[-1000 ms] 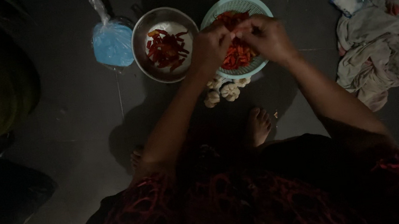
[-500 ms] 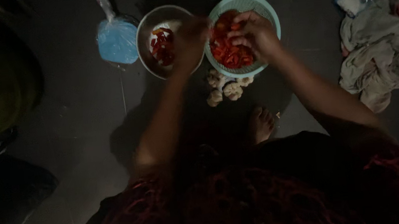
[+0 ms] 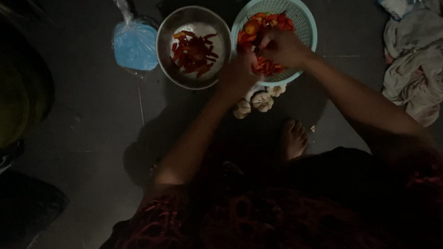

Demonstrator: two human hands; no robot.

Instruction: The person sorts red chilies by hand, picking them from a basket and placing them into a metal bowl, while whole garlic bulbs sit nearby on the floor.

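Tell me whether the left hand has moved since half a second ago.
Yes. The left hand was over the metal bowl of red chili pieces; now it sits right of the bowl's rim, at the teal basket beside the right hand.

Both hands [image 3: 264,58] together, fingers curled.

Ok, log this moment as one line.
left hand: over basket rim | right hand: in chillies | steel bowl: cut pieces | garlic: on floor
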